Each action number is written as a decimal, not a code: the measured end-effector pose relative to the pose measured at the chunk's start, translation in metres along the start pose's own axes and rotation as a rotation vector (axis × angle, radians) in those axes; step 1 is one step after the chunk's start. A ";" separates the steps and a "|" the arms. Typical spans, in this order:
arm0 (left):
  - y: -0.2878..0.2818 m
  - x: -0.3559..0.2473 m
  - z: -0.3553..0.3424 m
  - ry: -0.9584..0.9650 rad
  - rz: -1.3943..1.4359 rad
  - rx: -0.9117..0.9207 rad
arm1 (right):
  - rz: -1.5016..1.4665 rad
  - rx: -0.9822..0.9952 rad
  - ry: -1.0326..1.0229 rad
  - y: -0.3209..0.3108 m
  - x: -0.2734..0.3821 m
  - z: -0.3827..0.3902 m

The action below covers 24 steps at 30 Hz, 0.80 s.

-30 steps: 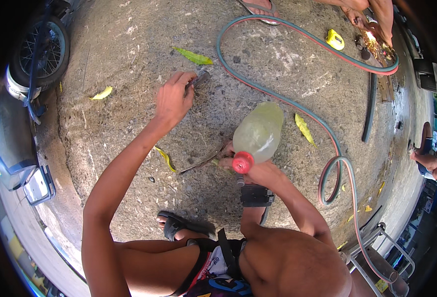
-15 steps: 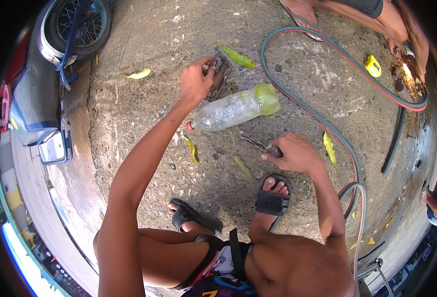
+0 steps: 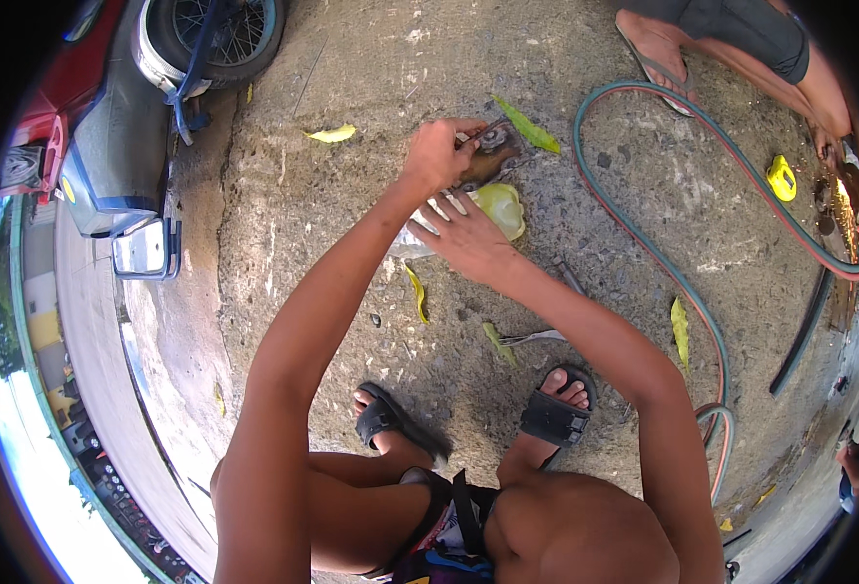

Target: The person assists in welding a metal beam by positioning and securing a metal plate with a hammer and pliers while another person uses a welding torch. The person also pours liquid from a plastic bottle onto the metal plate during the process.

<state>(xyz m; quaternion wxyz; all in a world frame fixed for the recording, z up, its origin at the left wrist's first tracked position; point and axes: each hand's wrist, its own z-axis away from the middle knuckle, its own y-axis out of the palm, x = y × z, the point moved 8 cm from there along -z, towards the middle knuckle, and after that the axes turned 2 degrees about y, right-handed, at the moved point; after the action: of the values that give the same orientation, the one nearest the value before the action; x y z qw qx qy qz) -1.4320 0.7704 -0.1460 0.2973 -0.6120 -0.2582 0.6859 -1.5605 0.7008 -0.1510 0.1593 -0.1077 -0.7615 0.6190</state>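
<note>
My left hand (image 3: 436, 153) pinches the edge of a dark, greasy-looking metal part (image 3: 496, 148) that rests on the concrete. Below it lies a clear plastic bottle with yellow-green liquid (image 3: 503, 210) at its far end. Over the bottle spreads my right hand (image 3: 465, 237), its fingers apart and reaching up beside my left wrist; it hides most of the bottle. Whether those fingers press on the plastic, I cannot tell. A thin metal tool (image 3: 536, 338) lies near my right foot, partly covered by my forearm.
A green-and-red twin hose (image 3: 634, 252) loops across the ground on the right. Beyond it are a yellow tape measure (image 3: 782, 179) and another person's hands near flying sparks (image 3: 844, 216). A motorcycle wheel (image 3: 217, 34) and mirror (image 3: 144, 249) stand left. Leaves lie scattered.
My right hand has let go of the grey-handled metal tool and moved up and left over the bottle. My left hand stays at the metal part. The whole view has shifted.
</note>
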 end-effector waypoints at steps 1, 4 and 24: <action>0.009 -0.016 -0.008 0.020 -0.020 0.011 | 0.064 0.030 0.021 0.027 -0.003 -0.007; 0.028 -0.025 -0.019 0.056 -0.018 0.012 | 0.131 0.228 0.207 0.078 -0.016 -0.032; 0.007 0.026 -0.026 0.008 -0.145 0.044 | -2.263 -0.259 1.538 -0.008 0.046 0.246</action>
<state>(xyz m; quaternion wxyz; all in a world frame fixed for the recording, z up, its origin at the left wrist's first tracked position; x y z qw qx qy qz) -1.4086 0.7843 -0.1723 0.3605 -0.5878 -0.2855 0.6656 -1.6952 0.4917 -0.1829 0.9389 0.2394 -0.2056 -0.1373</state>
